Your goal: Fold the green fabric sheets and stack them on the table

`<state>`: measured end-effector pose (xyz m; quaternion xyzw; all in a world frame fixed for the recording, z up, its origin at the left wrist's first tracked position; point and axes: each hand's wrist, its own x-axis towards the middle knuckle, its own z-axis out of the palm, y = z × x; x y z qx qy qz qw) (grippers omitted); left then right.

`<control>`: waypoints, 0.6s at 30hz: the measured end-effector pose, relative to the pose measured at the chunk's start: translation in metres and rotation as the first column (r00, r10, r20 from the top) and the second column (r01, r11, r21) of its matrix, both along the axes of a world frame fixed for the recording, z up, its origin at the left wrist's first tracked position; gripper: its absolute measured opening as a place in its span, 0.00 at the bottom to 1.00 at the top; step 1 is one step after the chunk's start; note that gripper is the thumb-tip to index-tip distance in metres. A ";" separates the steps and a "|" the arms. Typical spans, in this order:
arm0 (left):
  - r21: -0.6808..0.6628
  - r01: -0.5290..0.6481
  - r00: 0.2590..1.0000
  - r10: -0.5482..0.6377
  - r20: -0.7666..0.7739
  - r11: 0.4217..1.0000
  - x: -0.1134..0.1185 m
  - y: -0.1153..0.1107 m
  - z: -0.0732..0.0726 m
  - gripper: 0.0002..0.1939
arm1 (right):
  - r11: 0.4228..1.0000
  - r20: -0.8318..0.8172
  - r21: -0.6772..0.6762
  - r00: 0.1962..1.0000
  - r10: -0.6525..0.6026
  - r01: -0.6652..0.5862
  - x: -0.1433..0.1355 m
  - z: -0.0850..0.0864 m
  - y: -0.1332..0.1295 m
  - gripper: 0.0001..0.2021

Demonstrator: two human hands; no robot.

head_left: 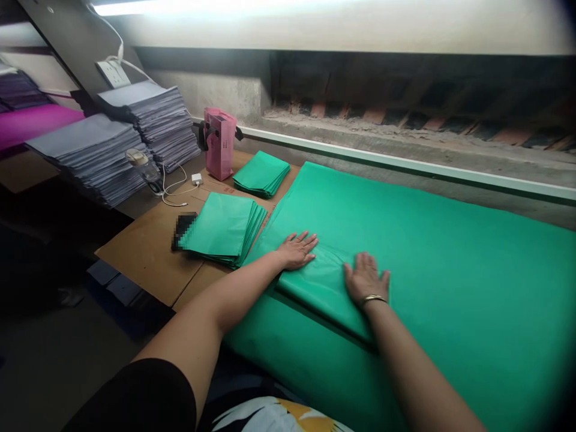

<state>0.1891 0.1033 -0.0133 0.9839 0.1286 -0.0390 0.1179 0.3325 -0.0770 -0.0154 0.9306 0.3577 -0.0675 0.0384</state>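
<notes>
A folded green sheet lies in front of me on a large spread of green sheets. My left hand rests flat on its left end, fingers spread. Near the right end, my right hand presses down with the palm and its fingers stretched out; a bracelet circles that wrist. The folded piece has a thick rounded edge facing me. To the left of my hands sits a stack of folded green sheets, with a smaller green stack behind it.
A pink box-shaped holder stands at the back of the brown cardboard. A white charger with its cable and a clear bottle lie nearby. Tall paper stacks rise at left. A wall ledge runs behind.
</notes>
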 end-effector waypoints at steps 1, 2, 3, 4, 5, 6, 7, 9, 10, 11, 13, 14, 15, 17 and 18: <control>-0.009 -0.006 1.000 0.006 0.001 1.000 0.002 0.001 -0.001 0.31 | 0.997 0.015 0.010 0.997 -0.081 0.081 0.013 0.000 -0.019 0.32; -0.017 -0.014 1.000 0.014 0.001 1.000 0.003 0.002 -0.002 0.31 | 0.988 0.028 0.023 0.988 -0.152 0.151 0.023 0.000 -0.035 0.32; -0.025 -0.021 1.000 0.021 0.000 0.999 0.005 0.003 -0.003 0.31 | 0.979 0.041 0.035 0.978 -0.205 0.203 0.026 0.002 -0.048 0.32; -0.034 -0.026 1.000 0.025 -0.002 0.999 0.006 0.003 -0.003 0.31 | 0.973 0.050 0.049 0.972 -0.229 0.227 0.022 0.004 -0.056 0.33; -0.041 -0.028 1.000 0.028 -0.005 0.999 0.007 0.004 -0.003 0.31 | 0.975 0.057 0.060 0.975 -0.216 0.213 0.011 0.006 -0.058 0.33; -0.047 -0.029 1.000 0.029 -0.009 0.998 0.008 0.004 -0.003 0.30 | 0.985 0.060 0.067 0.985 -0.164 0.160 -0.008 0.007 -0.055 0.33; -0.052 -0.028 1.000 0.028 -0.014 0.998 0.008 0.004 -0.002 0.30 | 0.995 0.056 0.070 0.995 -0.082 0.078 -0.033 0.007 -0.047 0.34; -0.061 -0.026 0.999 0.024 -0.027 0.998 0.008 0.003 0.001 0.30 | 0.988 0.030 0.066 0.990 0.137 -0.139 -0.092 0.004 -0.021 0.35; -0.069 -0.024 0.999 0.022 -0.036 0.997 0.008 0.003 0.003 0.30 | 0.978 0.009 0.060 0.980 0.199 -0.199 -0.120 0.003 -0.006 0.35; -0.079 -0.023 0.999 0.020 -0.045 0.997 0.008 0.003 0.005 0.31 | 0.960 -0.011 0.072 0.963 0.271 -0.269 -0.145 0.001 0.009 0.37; -0.099 -0.021 0.998 0.015 -0.059 0.995 0.006 0.004 0.008 0.31 | 0.930 -0.042 0.136 0.936 0.350 -0.342 -0.176 0.000 0.028 0.40; -0.107 -0.020 0.998 0.013 -0.064 0.994 0.005 0.005 0.008 0.32 | 0.915 -0.048 0.155 0.922 0.384 -0.373 -0.180 0.000 0.031 0.40; -0.113 -0.019 0.998 0.011 -0.067 0.993 0.005 0.007 0.008 0.33 | 0.905 -0.048 0.155 0.912 0.406 -0.395 -0.178 0.000 0.026 0.40; -0.117 -0.012 0.997 0.004 -0.074 0.993 0.005 0.011 0.008 0.35 | 0.915 -0.030 0.089 0.917 0.397 -0.393 -0.157 0.001 -0.001 0.37; -0.114 -0.006 0.997 -0.003 -0.077 0.993 0.007 0.012 0.008 0.36 | 0.936 -0.010 0.040 0.936 0.351 -0.351 -0.141 0.000 -0.022 0.35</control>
